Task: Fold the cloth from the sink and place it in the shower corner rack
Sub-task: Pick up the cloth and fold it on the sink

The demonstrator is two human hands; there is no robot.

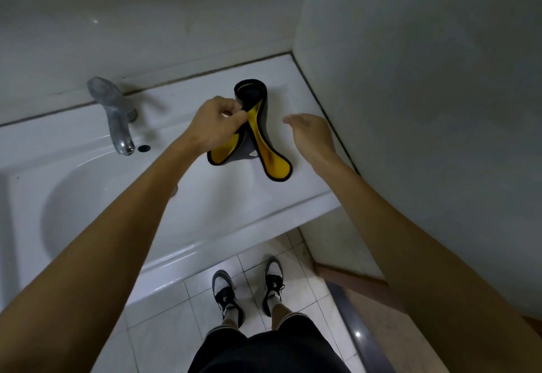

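A yellow and grey cloth with black edging (264, 150) hangs over the right side of the white sink counter (223, 196). It is bunched and curled, with a loop at its top and two yellow lobes at its bottom. My left hand (215, 122) pinches the cloth near its middle and holds it up. Just to the right of the cloth, my right hand (312, 135) hovers with fingers apart, holding nothing. The shower corner rack is not in view.
A metal tap (113, 111) stands at the back left of the basin (88, 211). A wall (425, 79) closes the counter's right side. Below are tiled floor (176, 314), my shoes and a door sill at the right.
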